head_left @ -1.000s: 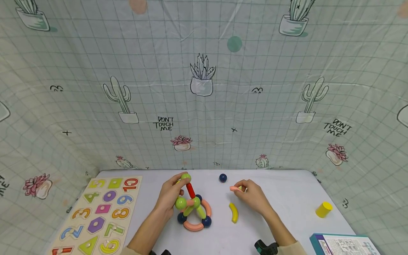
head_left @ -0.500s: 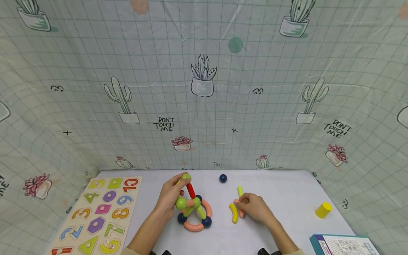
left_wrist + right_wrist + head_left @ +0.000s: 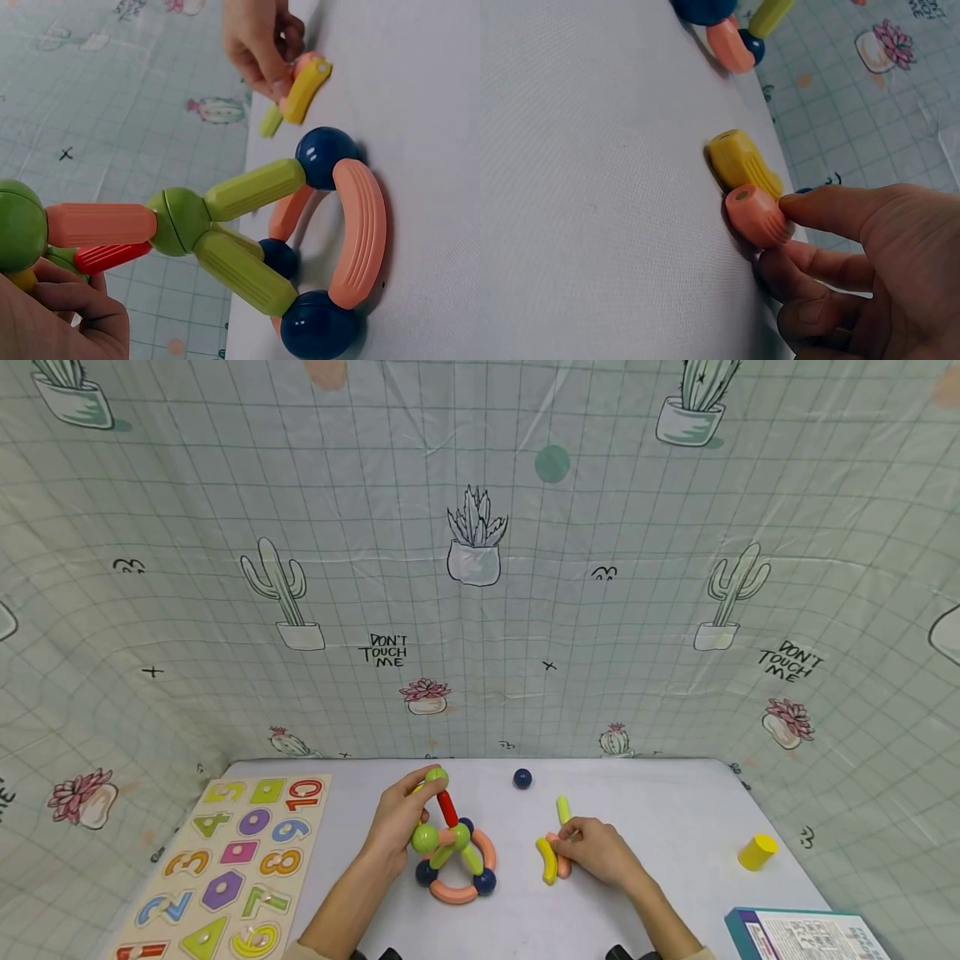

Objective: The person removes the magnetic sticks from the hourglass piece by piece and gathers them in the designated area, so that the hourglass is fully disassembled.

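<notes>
My left hand (image 3: 393,818) grips the upper part of a magnetic stick-and-ball model, near a green ball (image 3: 437,776) and a yellow piece (image 3: 22,280) mostly hidden by the fingers. A red stick (image 3: 447,808) slants down from that ball. Below, lime sticks (image 3: 255,189) run to navy balls (image 3: 327,157) joined by curved pink sticks (image 3: 361,232) in a ring on the table. My right hand (image 3: 600,852) pinches a loose curved pink stick (image 3: 757,217) between thumb and fingers. It lies against a curved yellow stick (image 3: 742,161); a straight lime stick (image 3: 562,810) lies just beyond.
A loose navy ball (image 3: 522,778) lies near the table's back edge. At the left is a number-and-shape puzzle board (image 3: 225,868). A yellow cylinder (image 3: 757,852) and a teal-edged box (image 3: 806,935) are at the right. A patterned cloth (image 3: 480,635) hangs behind the table.
My right hand has brought the pink stick nearer to me and down beside the yellow one. More of the lime stick shows now. My left hand and the model have stayed put.
</notes>
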The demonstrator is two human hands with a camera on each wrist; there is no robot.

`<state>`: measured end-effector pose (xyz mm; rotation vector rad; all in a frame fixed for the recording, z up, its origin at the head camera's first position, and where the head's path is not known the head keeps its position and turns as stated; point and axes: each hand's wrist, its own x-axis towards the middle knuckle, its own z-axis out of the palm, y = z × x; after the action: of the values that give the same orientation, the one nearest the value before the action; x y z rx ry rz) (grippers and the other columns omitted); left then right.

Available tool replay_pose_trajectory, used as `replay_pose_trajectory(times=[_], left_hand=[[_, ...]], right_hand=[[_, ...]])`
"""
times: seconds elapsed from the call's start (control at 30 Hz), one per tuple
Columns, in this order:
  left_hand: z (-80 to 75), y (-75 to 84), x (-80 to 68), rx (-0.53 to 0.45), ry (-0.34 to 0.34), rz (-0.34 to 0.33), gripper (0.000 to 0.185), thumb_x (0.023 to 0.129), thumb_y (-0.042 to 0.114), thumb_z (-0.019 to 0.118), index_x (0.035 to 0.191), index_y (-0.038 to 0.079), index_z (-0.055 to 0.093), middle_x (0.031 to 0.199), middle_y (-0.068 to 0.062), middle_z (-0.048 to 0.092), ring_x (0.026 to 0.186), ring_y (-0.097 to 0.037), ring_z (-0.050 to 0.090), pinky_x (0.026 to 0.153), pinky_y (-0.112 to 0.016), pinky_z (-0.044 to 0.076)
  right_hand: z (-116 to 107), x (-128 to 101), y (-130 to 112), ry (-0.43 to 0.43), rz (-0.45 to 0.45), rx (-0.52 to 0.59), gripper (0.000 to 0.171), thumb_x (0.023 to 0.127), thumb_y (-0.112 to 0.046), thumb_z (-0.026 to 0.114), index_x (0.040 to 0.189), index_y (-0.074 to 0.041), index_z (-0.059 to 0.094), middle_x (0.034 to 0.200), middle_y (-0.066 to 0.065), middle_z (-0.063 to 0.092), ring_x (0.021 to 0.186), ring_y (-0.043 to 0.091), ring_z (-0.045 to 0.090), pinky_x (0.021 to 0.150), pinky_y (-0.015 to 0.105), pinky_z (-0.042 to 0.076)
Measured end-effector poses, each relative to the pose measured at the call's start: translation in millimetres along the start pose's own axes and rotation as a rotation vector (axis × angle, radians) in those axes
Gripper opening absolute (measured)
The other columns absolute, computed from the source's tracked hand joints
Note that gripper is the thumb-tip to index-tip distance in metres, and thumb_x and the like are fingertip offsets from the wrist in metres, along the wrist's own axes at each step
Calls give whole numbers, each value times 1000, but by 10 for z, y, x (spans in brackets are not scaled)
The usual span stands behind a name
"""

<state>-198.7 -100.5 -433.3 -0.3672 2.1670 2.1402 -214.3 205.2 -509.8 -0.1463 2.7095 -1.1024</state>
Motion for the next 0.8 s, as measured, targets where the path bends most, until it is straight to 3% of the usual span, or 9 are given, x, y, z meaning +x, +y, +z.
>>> replay_pose_trajectory(times=[0.3, 0.57, 0.8], left_hand=[[0, 3, -1, -10, -6, -8, 53, 93, 34, 71, 139, 13, 59, 111, -7, 59, 68, -13, 43, 60, -26, 36], [-4, -2, -4, -7, -16, 0, 54, 92, 35, 71, 139, 12, 59, 102, -7, 54, 66, -13, 42, 57, -25, 35], [5, -2, 3, -4, -17, 6, 55, 92, 35, 72, 140, 13, 59, 104, -8, 55, 65, -13, 42, 56, -25, 35]], right_hand=[[-16, -59, -37, -26, 22, -14, 24, 91, -34, 74, 96, -11, 69, 67, -1, 64, 60, 15, 51, 57, 29, 37], [-18, -64, -37, -50, -14, 3, 23, 92, -32, 72, 98, -10, 69, 67, -2, 66, 60, 14, 52, 57, 28, 37], [-22, -63, -46, -72, -29, 22, 22, 92, -31, 72, 99, -10, 69, 68, -3, 69, 63, 15, 56, 58, 29, 39]])
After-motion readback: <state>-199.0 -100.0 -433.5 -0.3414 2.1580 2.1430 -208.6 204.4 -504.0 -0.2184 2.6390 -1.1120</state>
